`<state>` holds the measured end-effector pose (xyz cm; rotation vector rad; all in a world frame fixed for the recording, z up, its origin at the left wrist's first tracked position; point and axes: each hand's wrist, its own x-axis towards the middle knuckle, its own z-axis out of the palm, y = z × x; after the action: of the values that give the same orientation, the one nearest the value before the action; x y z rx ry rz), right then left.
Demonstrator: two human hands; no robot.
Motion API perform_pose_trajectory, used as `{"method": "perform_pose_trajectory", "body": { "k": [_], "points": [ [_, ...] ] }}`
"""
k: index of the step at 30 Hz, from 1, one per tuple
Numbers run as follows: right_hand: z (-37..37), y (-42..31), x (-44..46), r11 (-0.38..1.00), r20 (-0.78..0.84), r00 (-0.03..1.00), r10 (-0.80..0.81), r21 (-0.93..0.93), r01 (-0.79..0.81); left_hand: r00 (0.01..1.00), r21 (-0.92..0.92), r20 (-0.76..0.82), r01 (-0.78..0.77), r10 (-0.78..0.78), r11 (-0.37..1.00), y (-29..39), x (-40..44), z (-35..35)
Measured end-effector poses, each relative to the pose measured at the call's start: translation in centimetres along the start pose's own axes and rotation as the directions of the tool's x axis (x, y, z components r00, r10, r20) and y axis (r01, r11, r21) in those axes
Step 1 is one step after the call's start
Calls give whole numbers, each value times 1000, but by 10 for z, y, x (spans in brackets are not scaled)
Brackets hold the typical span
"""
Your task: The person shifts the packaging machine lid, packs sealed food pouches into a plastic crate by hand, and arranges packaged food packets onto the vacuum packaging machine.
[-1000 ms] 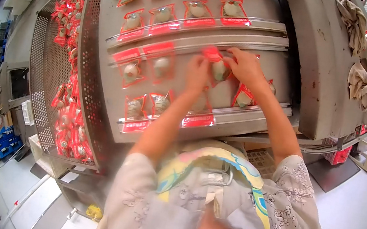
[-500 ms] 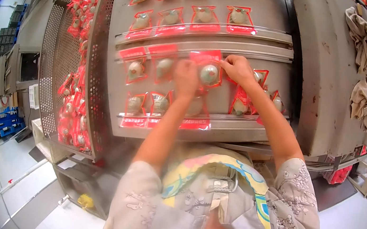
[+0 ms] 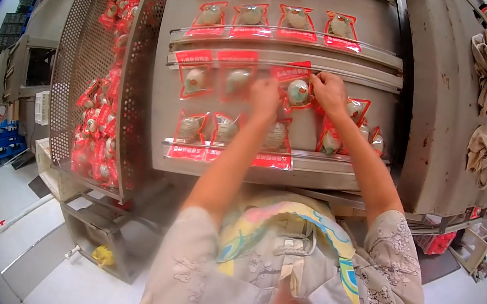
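Observation:
Several clear packets with red borders, each holding a pale greenish egg, lie in rows on a metal plate (image 3: 162, 101). My right hand (image 3: 330, 94) pinches the upper right edge of one egg packet (image 3: 299, 92), whose red printed end rests over a metal bar (image 3: 389, 79). Against that packet's left side, my left hand (image 3: 264, 96) has its fingers closed, partly blurred. Just left of it lies another egg packet (image 3: 239, 81). Beyond my right wrist, a small group of egg packets (image 3: 329, 141) lies loosely bunched, partly hidden by my forearm.
A perforated metal bin (image 3: 74, 55) at the left holds many egg packets (image 3: 95, 122). To the right stands a large metal cover (image 3: 438, 106) with cloths (image 3: 480, 151) hanging on it. Blue crates (image 3: 5, 140) are on the far left floor.
The whole view has shifted, so the plate and bin appear further right and higher. Both hands stay at the same egg packet, which sits slightly more upright between them.

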<state>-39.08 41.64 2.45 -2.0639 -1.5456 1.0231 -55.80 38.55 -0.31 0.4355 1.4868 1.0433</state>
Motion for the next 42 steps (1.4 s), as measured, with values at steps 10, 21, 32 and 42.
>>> {"method": "perform_pose_trajectory", "body": {
  "k": [10,21,32,42],
  "points": [
    [-4,-14,-1,949,19,998,-55,313,46,445,723,443,-691,778,-17,41,-78,11],
    [-26,-42,18,847,-252,811,-528,-86,525,439,661,440,-749,784,49,51,-64,5],
    [-94,55,-14,936,62,934,-351,56,348,649,367,382,-760,658,536,15,-60,49],
    [-83,50,-12,659,96,994,-52,751,-38,794,453,363,-608,488,652,-4,-48,93]
  ]
}}
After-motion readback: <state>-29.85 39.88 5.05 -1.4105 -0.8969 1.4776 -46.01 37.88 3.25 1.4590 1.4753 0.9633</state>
